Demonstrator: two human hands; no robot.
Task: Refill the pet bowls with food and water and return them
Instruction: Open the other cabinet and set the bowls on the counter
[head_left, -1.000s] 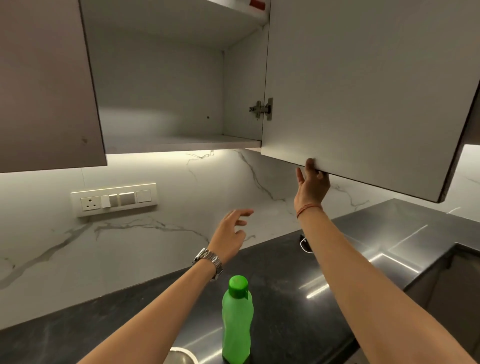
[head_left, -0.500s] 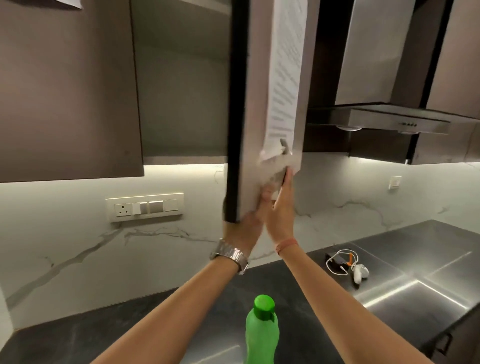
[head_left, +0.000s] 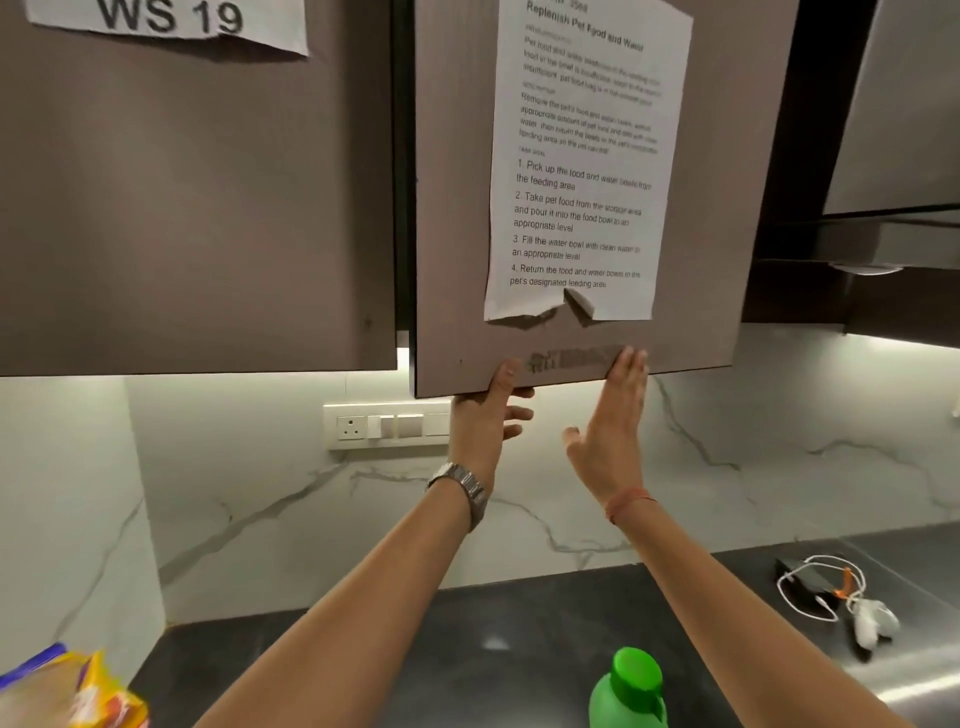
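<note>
Neither pet bowl shows anywhere here, so refilling and returning them look like work not yet done. What can be judged is that supplies are out: a green bottle stands on the dark counter well below both hands, and a yellow and blue food bag lies at the counter's near left corner, far down and left of the left hand.

The step in hand appears to be shutting the wall cabinet door, which stands nearly flush with its neighbour, a lit slit showing between them. The left hand reaches up with the wrist bent back, its thumb over the door's bottom edge and the fingers curled beneath it, gripping the edge. The right hand, just beside it, is raised palm forward with its fingers straight and together, the tips laid against the door face below the taped instruction sheet. A charger and cable sit low to the right of the right hand
</note>
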